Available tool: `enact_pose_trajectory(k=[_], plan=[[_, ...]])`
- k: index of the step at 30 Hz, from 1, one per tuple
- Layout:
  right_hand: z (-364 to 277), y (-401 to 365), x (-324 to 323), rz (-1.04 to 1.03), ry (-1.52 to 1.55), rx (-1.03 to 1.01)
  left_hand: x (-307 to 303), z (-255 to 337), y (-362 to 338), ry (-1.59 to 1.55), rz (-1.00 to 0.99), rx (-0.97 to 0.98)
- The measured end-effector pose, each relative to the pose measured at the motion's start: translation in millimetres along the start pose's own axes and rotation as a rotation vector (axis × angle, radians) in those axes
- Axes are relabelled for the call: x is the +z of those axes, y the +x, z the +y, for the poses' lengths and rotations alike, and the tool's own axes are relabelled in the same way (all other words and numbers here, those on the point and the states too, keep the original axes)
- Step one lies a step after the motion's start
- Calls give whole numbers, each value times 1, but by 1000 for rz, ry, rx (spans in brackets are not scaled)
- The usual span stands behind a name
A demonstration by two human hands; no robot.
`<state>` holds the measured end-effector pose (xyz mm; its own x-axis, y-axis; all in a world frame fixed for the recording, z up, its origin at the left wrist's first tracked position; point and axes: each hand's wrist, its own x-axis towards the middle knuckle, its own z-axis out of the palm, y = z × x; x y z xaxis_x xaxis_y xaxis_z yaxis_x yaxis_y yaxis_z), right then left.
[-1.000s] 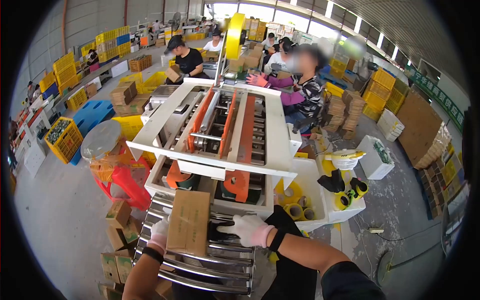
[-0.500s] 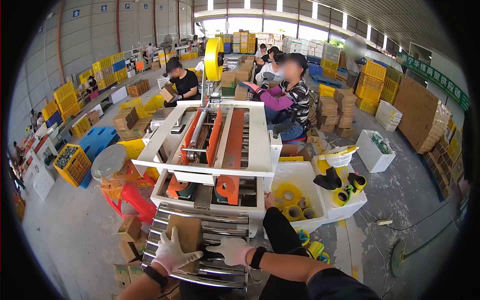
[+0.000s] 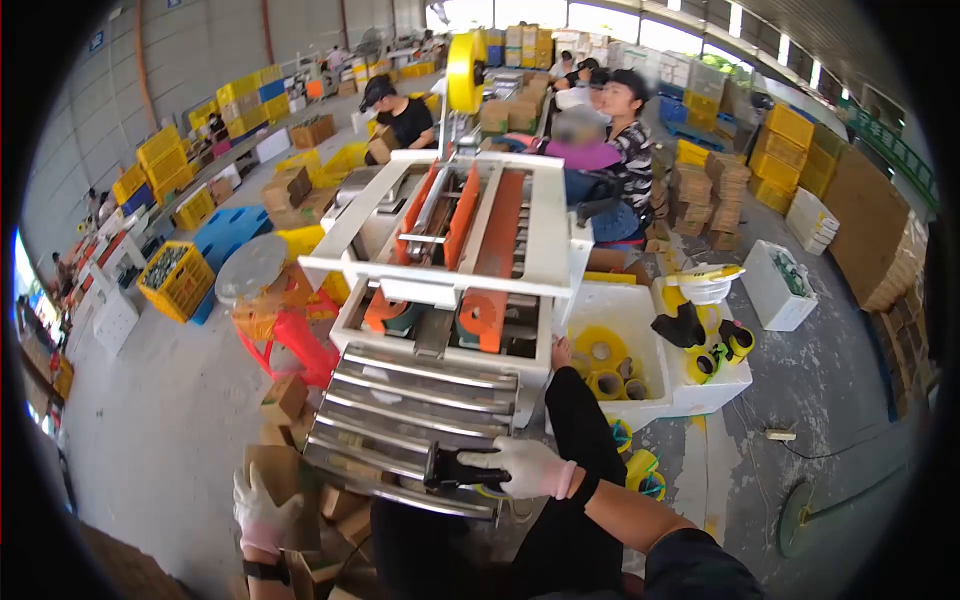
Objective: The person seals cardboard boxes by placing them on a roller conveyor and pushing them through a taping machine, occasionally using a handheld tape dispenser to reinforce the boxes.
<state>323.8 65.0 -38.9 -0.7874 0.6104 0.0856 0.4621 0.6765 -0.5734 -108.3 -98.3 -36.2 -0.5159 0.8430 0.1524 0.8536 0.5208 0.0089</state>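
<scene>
The person's left hand (image 3: 264, 512), in a white glove with a pink cuff, is at a brown cardboard box (image 3: 277, 474) beside the left end of the silver metal roller conveyor (image 3: 400, 410). Its fingers are spread, pointing up along the box's left side, while the thumb reaches across the face turned towards the wearer. The box lies against the palm side and extends beyond the hand to the right, tilted, above several loose brown cartons (image 3: 342, 500); whether the fingers bear any of its weight cannot be told.

The right hand (image 3: 527, 467), gloved alike, is partly closed on a black handheld tool (image 3: 452, 467) at the near right part of the rollers. The tool's wider end projects left past the fingers, with one finger stretched along it; its part inside the palm is hidden.

Beyond the rollers stands a white-framed machine with orange guides (image 3: 470, 240), a yellow tape roll (image 3: 466, 72) raised over its far end. Right of it, a white foam bin (image 3: 640, 385) holds yellow tape rolls (image 3: 606, 384).
</scene>
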Motion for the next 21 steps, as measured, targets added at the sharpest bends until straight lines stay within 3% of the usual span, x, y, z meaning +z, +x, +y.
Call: enact_pose_trajectory(k=[2, 3, 4, 5, 6, 8, 10, 13, 18, 21], plan=[[-9, -6, 9, 112, 112, -25, -40, 46, -10, -453, -188, 76], [-18, -6, 12, 189, 109, -82, -23, 58, -17, -712, -266, 151], [-29, -7, 10, 235, 171, -97, -14, 80, -33, -1279, -586, 13], [-35, -11, 9, 214, 201, -89, 14, 96, -43, -1539, -896, -173], [-37, -16, 6, 202, 216, -74, 19, 122, -48, -1672, -1134, -289], [-40, -25, -3, 163, 144, -65, 30, 154, -57, -1885, -1388, -228], [-41, -32, -6, 144, 106, -50, 33, 174, -61, -2090, -1400, -130], [-41, -40, -10, 129, 61, -37, 37, 180, -65, -2076, -1226, -58], [-41, -44, -8, -25, -9, 39, 30, 184, -66, -2037, -1269, -281], [-41, -44, -10, -53, 6, 34, 58, 183, -74, -1958, -1229, -296]])
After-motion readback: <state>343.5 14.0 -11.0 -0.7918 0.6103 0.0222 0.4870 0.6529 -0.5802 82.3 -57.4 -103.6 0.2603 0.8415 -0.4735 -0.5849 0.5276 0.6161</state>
